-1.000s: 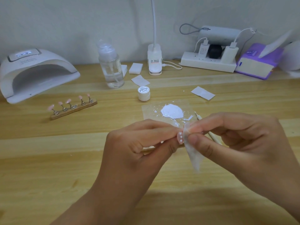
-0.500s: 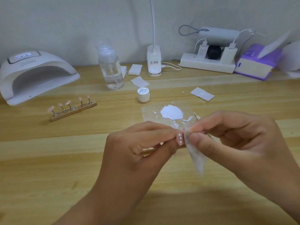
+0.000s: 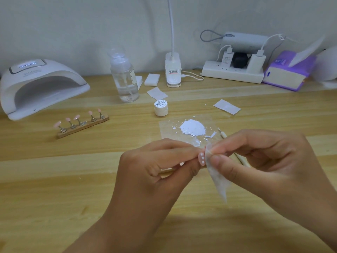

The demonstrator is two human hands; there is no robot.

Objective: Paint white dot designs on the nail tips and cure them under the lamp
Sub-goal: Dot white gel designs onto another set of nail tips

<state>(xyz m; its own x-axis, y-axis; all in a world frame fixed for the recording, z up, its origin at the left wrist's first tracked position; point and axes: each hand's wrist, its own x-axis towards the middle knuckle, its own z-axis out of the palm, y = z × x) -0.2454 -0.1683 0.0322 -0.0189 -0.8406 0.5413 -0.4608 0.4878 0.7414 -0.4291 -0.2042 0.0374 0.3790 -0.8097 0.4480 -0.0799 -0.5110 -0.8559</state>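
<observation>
The left hand (image 3: 156, 167) pinches a pink nail tip (image 3: 202, 158) with white dots, right between both hands. The right hand (image 3: 269, 161) pinches a wipe (image 3: 218, 181) against it and holds a thin stick (image 3: 240, 159). I think this is tidying. Next comes gentle dabbing, then the lamp (image 3: 42, 86), far left of the hands. The wipe hides the tip's edge.

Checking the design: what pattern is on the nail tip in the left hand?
The nail tip is pale pink with three white dots in line; head view.

Desk (image 3: 54, 179): pale wood grain, matt. Lamp (image 3: 60, 73): smooth glossy white plastic. Bottle (image 3: 125, 81): clear plastic. Nail stand (image 3: 85, 125): wood bar w/ metal pegs. Wipe (image 3: 218, 179): thin, fibrous, matt.
</observation>
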